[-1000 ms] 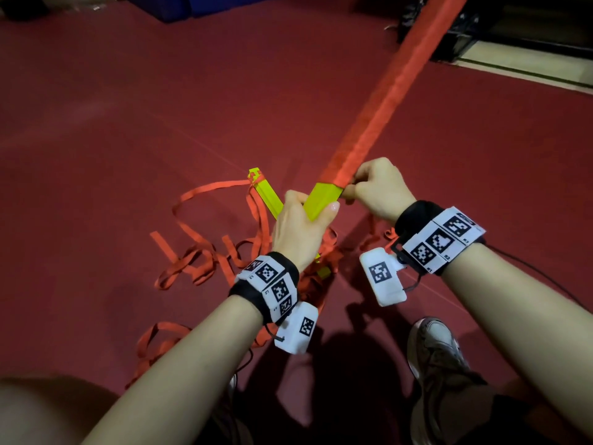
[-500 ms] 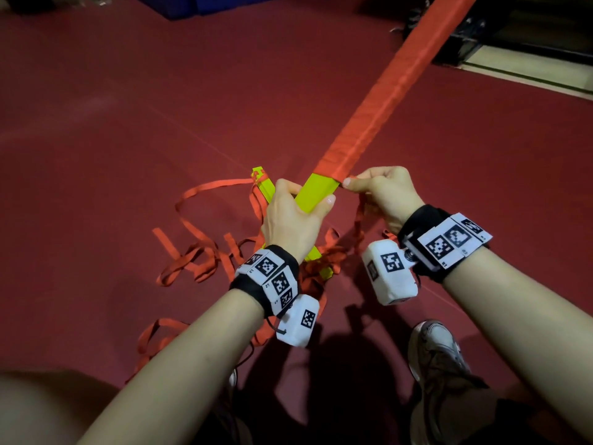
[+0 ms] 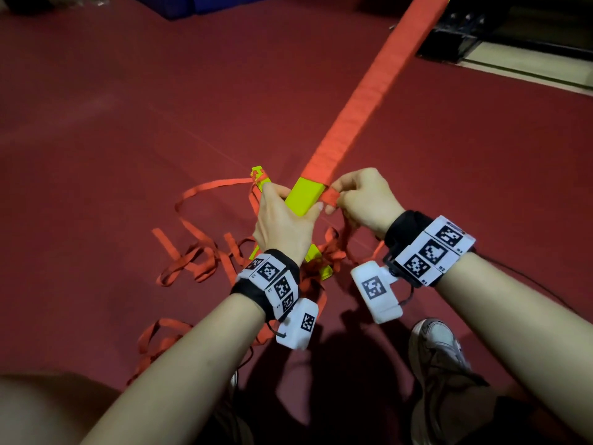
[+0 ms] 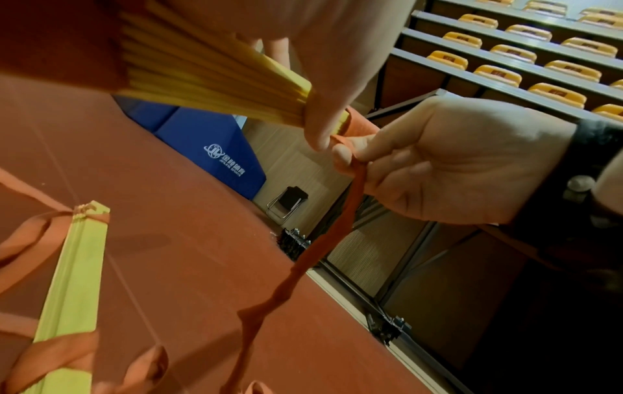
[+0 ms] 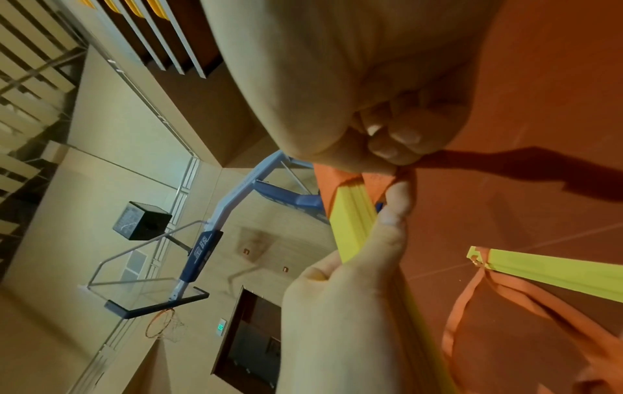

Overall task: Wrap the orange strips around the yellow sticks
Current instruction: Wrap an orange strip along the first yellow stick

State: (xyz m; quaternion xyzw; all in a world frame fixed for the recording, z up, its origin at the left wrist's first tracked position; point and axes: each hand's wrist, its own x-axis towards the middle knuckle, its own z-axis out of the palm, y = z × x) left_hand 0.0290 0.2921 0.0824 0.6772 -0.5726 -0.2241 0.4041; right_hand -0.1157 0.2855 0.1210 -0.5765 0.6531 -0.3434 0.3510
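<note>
A long bundle of yellow sticks (image 3: 305, 195) slants up and away, its far length covered in orange strip wrap (image 3: 369, 91). My left hand (image 3: 285, 216) grips the bare yellow part just below the wrap's edge. My right hand (image 3: 335, 200) pinches the loose orange strip (image 3: 330, 197) beside the bundle, thumb against fingers. In the left wrist view the strip (image 4: 350, 202) hangs from that pinch down to the floor. A second yellow bundle (image 3: 260, 176) lies on the floor under my left hand, with strip tied round its tip.
Loose orange strips (image 3: 199, 261) lie tangled on the red floor (image 3: 128, 123) to the left and under my wrists. A shoe (image 3: 439, 351) is at lower right. A blue mat (image 3: 192, 4) and dark equipment (image 3: 449, 43) stand at the far edge.
My right hand has brought the strip round to the right side of the bundle at the wrap's edge and now pinches it there. My left hand keeps its grip on the yellow part.
</note>
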